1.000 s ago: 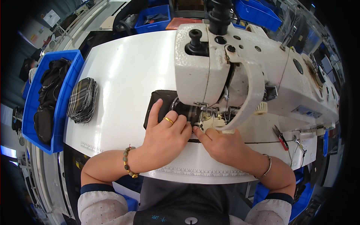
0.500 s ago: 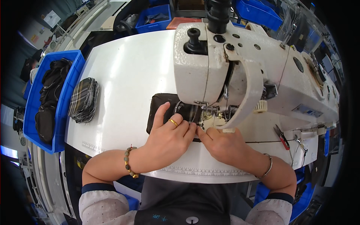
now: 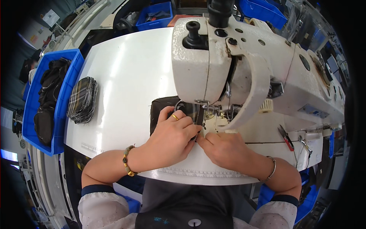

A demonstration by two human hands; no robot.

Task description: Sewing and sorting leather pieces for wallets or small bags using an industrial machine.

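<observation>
A dark fabric piece with a zipper (image 3: 158, 108) lies on the white table, left of the needle area of a white sewing machine (image 3: 192, 72). Its metal-toothed zipper (image 3: 199, 113) runs along the right edge, beside the presser foot (image 3: 213, 110). My left hand (image 3: 171, 133) rests over the piece with curled fingers, gripping it near the zipper's lower end. Thumb and fingers of my right hand (image 3: 225, 149) are pinched together at that same end, close to the left fingertips. What exactly lies between the right fingertips is mostly hidden.
At the left, a blue bin (image 3: 57, 126) holds dark fabric pouches (image 3: 45, 124). Beside it lies a stack of plaid fabric pieces (image 3: 82, 101). Red-handled thread snips (image 3: 286, 138) lie to the right, below the machine arm. A printed ruler (image 3: 198, 173) follows the table's front edge.
The zipper end has come away from the presser foot slightly, toward me. My left index finger, raised before, is now bent down onto the fabric. Both hands stay close together.
</observation>
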